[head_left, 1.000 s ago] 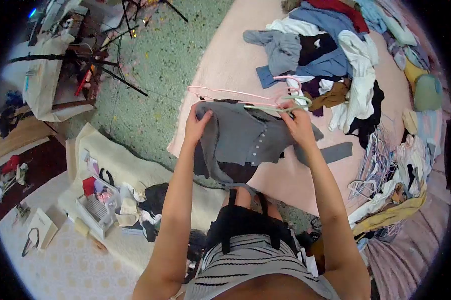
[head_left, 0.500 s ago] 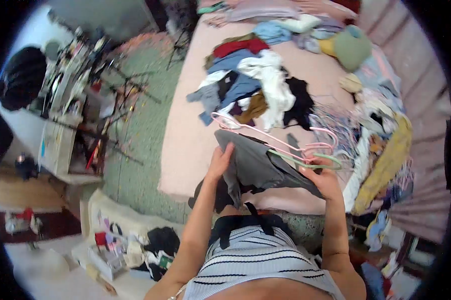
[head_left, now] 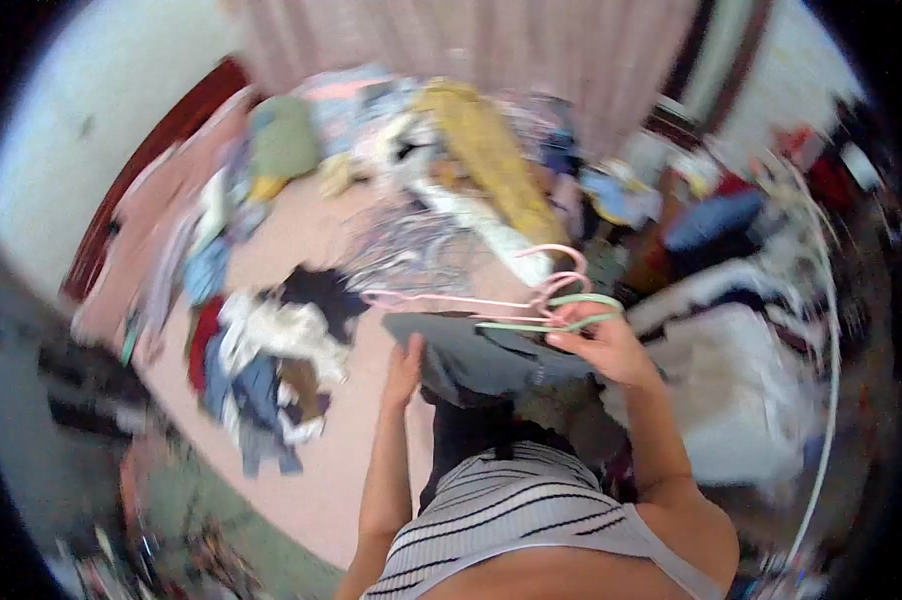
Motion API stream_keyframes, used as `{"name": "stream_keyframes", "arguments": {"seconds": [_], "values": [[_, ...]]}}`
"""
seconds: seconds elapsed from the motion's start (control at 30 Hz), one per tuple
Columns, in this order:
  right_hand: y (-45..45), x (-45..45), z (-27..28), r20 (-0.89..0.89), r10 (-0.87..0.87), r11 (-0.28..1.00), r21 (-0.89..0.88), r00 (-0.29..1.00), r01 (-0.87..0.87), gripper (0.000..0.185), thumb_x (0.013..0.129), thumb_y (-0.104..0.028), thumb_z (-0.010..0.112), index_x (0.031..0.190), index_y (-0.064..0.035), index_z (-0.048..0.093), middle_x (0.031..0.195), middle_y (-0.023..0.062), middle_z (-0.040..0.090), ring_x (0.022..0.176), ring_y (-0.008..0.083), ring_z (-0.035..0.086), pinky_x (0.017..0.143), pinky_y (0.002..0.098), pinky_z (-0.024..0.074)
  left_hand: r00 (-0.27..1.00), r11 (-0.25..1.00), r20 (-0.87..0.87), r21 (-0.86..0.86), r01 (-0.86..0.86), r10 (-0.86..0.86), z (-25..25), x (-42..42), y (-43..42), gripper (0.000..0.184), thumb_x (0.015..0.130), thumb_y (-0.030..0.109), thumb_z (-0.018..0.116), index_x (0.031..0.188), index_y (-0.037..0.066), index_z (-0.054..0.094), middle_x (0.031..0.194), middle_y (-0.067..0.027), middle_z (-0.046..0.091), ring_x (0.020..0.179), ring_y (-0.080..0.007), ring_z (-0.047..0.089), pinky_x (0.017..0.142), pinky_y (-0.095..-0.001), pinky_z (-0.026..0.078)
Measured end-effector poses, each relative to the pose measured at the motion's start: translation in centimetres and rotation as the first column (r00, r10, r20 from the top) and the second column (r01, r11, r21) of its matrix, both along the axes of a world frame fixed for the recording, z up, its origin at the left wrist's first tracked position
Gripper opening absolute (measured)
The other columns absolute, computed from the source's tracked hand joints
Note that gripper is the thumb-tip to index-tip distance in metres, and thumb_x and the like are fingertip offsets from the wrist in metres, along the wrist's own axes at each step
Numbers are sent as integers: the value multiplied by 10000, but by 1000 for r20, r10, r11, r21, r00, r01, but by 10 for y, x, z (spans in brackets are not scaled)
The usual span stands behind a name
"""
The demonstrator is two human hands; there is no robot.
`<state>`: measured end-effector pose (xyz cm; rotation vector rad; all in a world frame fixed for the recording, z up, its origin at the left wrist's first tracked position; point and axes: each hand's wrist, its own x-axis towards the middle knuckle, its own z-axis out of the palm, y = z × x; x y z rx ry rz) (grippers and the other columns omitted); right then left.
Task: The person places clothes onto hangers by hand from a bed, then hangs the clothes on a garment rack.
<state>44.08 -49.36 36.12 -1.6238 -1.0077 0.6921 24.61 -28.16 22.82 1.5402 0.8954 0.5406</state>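
A dark grey garment (head_left: 476, 355) hangs in front of my waist, its exact kind unclear. At its left edge my left hand (head_left: 407, 372) is closed on the cloth. My right hand (head_left: 611, 345) grips a green hanger (head_left: 583, 298) and pink hangers (head_left: 561, 285) close to their hooks. The green hanger's bar reaches into the garment's top. A long pink arm stretches left above the cloth. Part of the garment's right side is hidden behind my right fingers.
On the pink bed (head_left: 291, 235) lies a heap of clothes (head_left: 271, 350) at left. Many loose hangers (head_left: 406, 245) are piled beyond my hands, near a yellow garment (head_left: 486, 155). White bedding or cloth (head_left: 731, 390) is at right, beside a pale pole (head_left: 836, 340).
My view has swung right, so the clothes heap now appears at left and the curtain straight ahead. Both hands keep hold of the garment and hangers.
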Motion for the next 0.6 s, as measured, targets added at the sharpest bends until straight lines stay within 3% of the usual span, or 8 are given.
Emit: {"name": "stream_keyframes", "arguments": {"seconds": [0.03,0.07,0.17,0.3,0.4,0.43,0.53,0.6], "values": [[-13,-9,-1,-59,-51,998,28,997,52,113,753,-21,668,823,-11,579,852,26,594,802,102,533,728,247,427,997,996,70,-80,43,-37,-15,5,4,511,898,385,461,1069,-94,502,995,-123,572,880,-201,521,789,-325,416],[-27,-24,2,-91,-134,991,-10,987,133,105,757,-23,665,815,-12,578,876,34,601,818,106,538,741,249,430,995,986,-24,-133,97,-101,2,9,0,463,901,363,470,1046,-73,526,951,-101,575,873,-171,517,776,-309,420],[-65,-59,4,-178,-292,955,-5,940,296,103,763,-24,659,819,-9,574,937,50,610,870,113,547,775,255,431,919,937,210,-31,347,-333,-5,33,-7,418,899,340,489,1007,-61,542,915,-82,576,835,-138,517,726,-285,429],[-110,-101,20,-210,-498,861,-8,841,508,125,762,-30,657,855,-20,574,945,44,602,882,99,530,771,235,419,858,866,162,-35,498,-487,-5,66,-39,396,901,325,488,988,-55,556,895,-71,583,823,-138,519,720,-282,429],[-156,-114,22,-191,-612,778,28,768,627,140,759,-31,654,878,-32,581,910,21,593,878,91,524,764,220,412,729,749,205,27,662,-653,-5,99,-84,376,898,327,493,949,-39,566,809,-45,583,738,-139,516,647,-278,423],[-170,-119,20,-219,-651,736,52,727,675,149,757,-30,653,889,-37,586,887,8,589,874,89,522,760,214,409,679,681,144,-41,731,-720,-6,105,-96,372,895,317,496,950,-43,569,818,-44,589,727,-146,511,645,-300,425],[-206,-136,29,-194,-719,673,47,668,738,165,748,-24,655,899,-29,588,902,3,576,864,91,526,759,220,410,527,528,17,43,848,-849,1,131,-131,375,897,319,488,1025,-28,546,909,-59,597,819,-150,527,729,-291,431],[-227,-142,30,-185,-763,622,47,619,781,169,744,-21,658,898,-24,589,925,9,574,861,94,528,758,223,410,418,428,160,33,903,-894,15,150,-158,380,868,282,514,1126,3,502,1086,-87,554,1012,-169,502,869,-282,380]]}}
